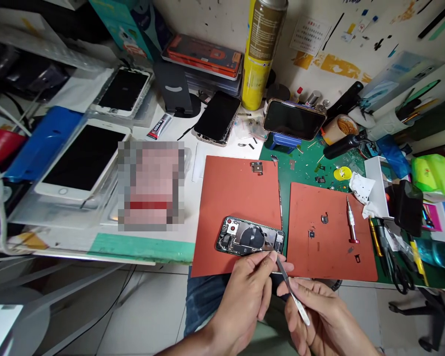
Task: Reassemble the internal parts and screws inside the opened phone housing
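Note:
An opened phone housing (pixel 252 237) lies on the left red-brown mat (pixel 241 193), its inner parts and round black coil showing. Just below its lower edge is my left hand (pixel 250 279), thumb and forefinger pinched near the tip of the metal tweezers (pixel 293 296); whatever small thing they may pinch is too small to name. My right hand (pixel 315 309) holds the tweezers by the shaft, in front of the mats' near edge. The tweezers' tip points up and left toward the phone housing.
The right mat (pixel 300 207) carries small parts and a screwdriver (pixel 351 220). Behind stand a propped phone (pixel 294 118), a yellow spray can (pixel 255 74) and a black phone (pixel 218 117). A white phone (pixel 83 160) lies left; scissors (pixel 396 272) lie right.

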Action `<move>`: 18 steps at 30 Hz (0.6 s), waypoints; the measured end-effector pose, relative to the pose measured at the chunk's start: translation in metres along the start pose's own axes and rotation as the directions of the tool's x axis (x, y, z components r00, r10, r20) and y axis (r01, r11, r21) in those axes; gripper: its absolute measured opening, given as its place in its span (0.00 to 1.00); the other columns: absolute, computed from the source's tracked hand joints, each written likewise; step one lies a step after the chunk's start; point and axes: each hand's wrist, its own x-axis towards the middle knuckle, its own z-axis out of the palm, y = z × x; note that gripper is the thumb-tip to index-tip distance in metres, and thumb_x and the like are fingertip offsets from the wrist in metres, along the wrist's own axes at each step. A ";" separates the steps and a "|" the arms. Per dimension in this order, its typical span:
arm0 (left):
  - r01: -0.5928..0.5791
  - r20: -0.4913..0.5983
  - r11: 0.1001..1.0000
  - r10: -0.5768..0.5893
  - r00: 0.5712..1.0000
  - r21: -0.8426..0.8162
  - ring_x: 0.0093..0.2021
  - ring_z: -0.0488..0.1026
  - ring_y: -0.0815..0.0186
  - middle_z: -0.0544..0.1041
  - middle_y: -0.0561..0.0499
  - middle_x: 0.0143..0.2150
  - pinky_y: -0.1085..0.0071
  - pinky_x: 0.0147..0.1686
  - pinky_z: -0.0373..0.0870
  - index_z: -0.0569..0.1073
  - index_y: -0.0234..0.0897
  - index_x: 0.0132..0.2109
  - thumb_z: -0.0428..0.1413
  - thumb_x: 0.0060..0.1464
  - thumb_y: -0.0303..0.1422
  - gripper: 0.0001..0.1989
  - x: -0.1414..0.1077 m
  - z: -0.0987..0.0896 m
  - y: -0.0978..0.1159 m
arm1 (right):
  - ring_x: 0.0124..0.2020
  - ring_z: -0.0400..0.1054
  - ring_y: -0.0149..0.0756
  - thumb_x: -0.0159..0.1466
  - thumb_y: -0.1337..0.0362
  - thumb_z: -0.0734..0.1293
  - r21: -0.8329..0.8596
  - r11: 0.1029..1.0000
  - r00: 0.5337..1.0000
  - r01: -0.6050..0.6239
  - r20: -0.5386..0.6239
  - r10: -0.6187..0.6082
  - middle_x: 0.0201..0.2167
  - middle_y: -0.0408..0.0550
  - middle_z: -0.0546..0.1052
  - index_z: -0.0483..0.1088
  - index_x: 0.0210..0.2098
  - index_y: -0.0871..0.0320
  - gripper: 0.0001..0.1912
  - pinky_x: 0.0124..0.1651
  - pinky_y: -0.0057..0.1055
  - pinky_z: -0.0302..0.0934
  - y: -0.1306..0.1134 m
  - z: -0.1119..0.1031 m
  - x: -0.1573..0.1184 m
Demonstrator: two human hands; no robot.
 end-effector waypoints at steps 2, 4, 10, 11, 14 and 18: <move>0.000 0.007 0.999 0.001 1.000 -0.035 0.14 0.51 0.85 0.85 0.41 0.48 0.74 0.20 0.42 0.80 0.32 0.43 0.61 0.63 0.50 0.22 -0.001 -0.001 -0.002 | 0.14 0.71 0.29 0.65 0.50 0.78 0.035 0.999 1.000 0.002 -0.024 -0.001 0.22 0.44 0.79 0.78 0.43 0.63 0.21 0.16 0.21 0.61 -0.001 0.003 -0.002; 0.002 0.027 0.998 -0.001 1.000 -0.064 0.15 0.52 0.85 0.85 0.41 0.50 0.75 0.20 0.43 0.79 0.32 0.45 0.61 0.64 0.49 0.21 -0.001 -0.001 -0.004 | 0.13 0.69 0.26 0.63 0.50 0.80 0.038 0.999 0.998 0.005 -0.059 -0.003 0.21 0.42 0.78 0.78 0.40 0.62 0.20 0.16 0.19 0.58 -0.004 0.007 -0.005; 0.032 0.074 0.997 -0.026 0.997 -0.077 0.14 0.52 0.85 0.84 0.41 0.50 0.73 0.19 0.39 0.80 0.32 0.44 0.61 0.64 0.49 0.21 0.000 0.001 -0.004 | 0.11 0.57 0.21 0.63 0.46 0.79 -0.072 0.997 0.994 0.035 -0.105 -0.043 0.14 0.37 0.70 0.69 0.27 0.59 0.25 0.16 0.18 0.46 -0.010 0.017 -0.008; 0.033 0.073 0.997 -0.027 0.997 -0.074 0.14 0.52 0.85 0.84 0.42 0.48 0.73 0.19 0.40 0.80 0.33 0.44 0.61 0.63 0.50 0.22 -0.001 0.001 -0.003 | 0.11 0.56 0.21 0.63 0.46 0.78 -0.102 0.994 0.993 0.045 -0.103 -0.056 0.13 0.37 0.69 0.69 0.26 0.59 0.26 0.16 0.19 0.46 -0.010 0.017 -0.008; 0.043 0.075 0.998 -0.041 0.996 -0.035 0.13 0.53 0.83 0.85 0.44 0.41 0.72 0.19 0.40 0.81 0.34 0.44 0.61 0.62 0.55 0.25 -0.003 0.001 -0.005 | 0.11 0.57 0.22 0.65 0.43 0.76 -0.232 0.969 0.988 0.089 -0.099 -0.114 0.12 0.39 0.68 0.69 0.24 0.59 0.29 0.18 0.21 0.47 -0.005 0.016 -0.009; 0.037 0.065 0.999 -0.037 0.997 0.004 0.12 0.53 0.79 0.84 0.46 0.34 0.73 0.17 0.43 0.79 0.33 0.50 0.58 0.62 0.60 0.31 -0.006 0.000 -0.009 | 0.12 0.57 0.22 0.65 0.41 0.75 -0.398 0.905 0.968 0.152 -0.123 -0.217 0.15 0.40 0.71 0.77 0.33 0.61 0.27 0.21 0.23 0.47 0.004 0.011 -0.008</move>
